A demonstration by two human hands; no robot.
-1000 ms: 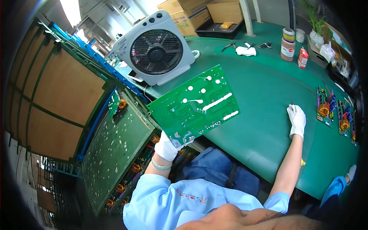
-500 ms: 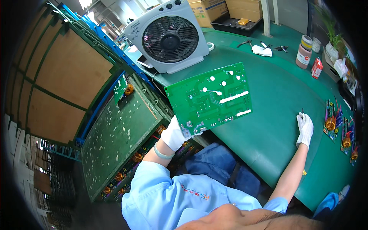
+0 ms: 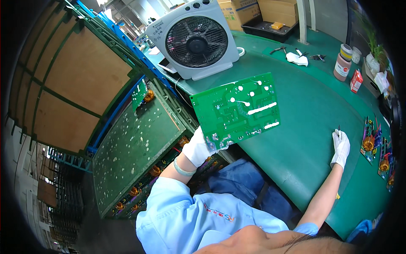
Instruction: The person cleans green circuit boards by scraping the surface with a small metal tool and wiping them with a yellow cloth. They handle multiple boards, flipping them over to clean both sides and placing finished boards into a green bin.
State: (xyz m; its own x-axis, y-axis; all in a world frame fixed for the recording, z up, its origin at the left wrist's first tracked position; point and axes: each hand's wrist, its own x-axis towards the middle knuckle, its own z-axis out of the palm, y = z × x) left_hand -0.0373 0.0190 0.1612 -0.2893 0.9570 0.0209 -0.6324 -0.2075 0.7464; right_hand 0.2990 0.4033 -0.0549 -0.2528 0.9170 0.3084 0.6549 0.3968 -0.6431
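Observation:
My left hand [image 3: 198, 147], in a white glove, grips a green circuit board [image 3: 237, 111] by its lower left corner. The board is raised and tilted, its solder side facing me, with white dabs and strips on it. Part of that hand is hidden behind the board. Well to the right, my gloved right hand [image 3: 341, 148] rests over the green tabletop [image 3: 296, 156], fingers pinched round a thin dark-tipped tool [image 3: 339, 127]. Only the tool's tip shows, so its exact kind is unclear.
A grey box fan [image 3: 196, 44] stands beyond the board. Populated circuit boards [image 3: 368, 144] lie at the right. Pliers [image 3: 278, 50], a white cloth [image 3: 297, 59], a bottle [image 3: 342, 63] and a drink carton [image 3: 356, 81] sit farther back. A green rack [image 3: 131, 135] stands left, another board [image 3: 139, 94] on top.
The whole view has shifted slightly, so most things appear farther right. My left hand keeps its grip on the board, and my right hand still pinches the tool.

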